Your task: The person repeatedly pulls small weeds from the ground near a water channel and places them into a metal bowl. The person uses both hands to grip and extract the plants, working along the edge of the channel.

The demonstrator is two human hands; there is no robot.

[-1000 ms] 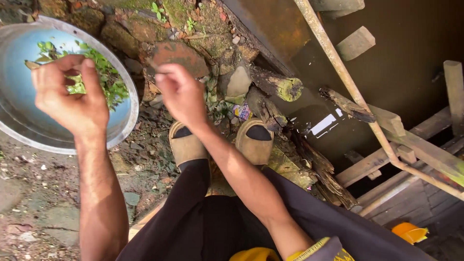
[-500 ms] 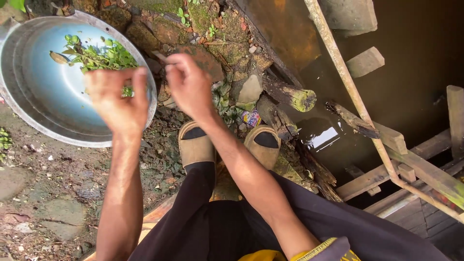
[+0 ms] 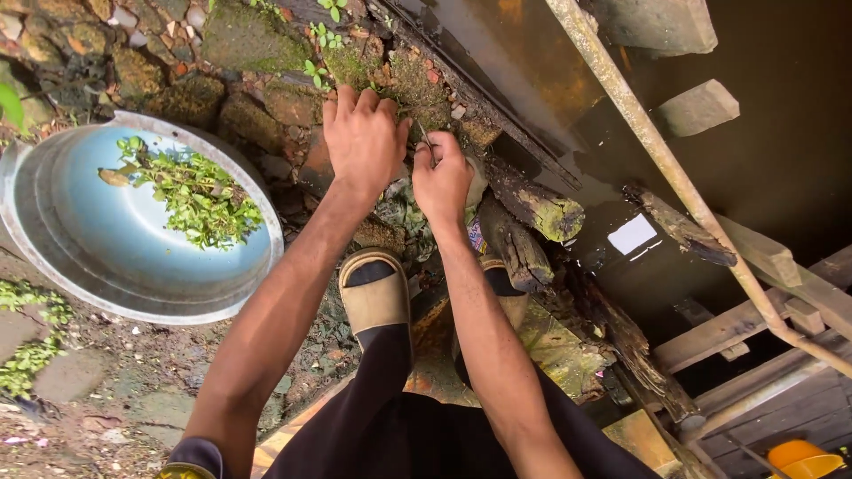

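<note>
Outdoor waterside, probably a rural yard: mossy stones [image 3: 257,40], dark water [image 3: 781,160] (murky), weathered wooden planks [image 3: 754,257].

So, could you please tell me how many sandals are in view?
2: a tan sandal below the left hand, and a second sandal beside it, largely hidden behind the right forearm.

A round metal basin [image 3: 80,266] holding green leaves [image 3: 200,195] sits left; a bamboo pole [image 3: 674,177] crosses dark water [image 3: 781,168].
</note>
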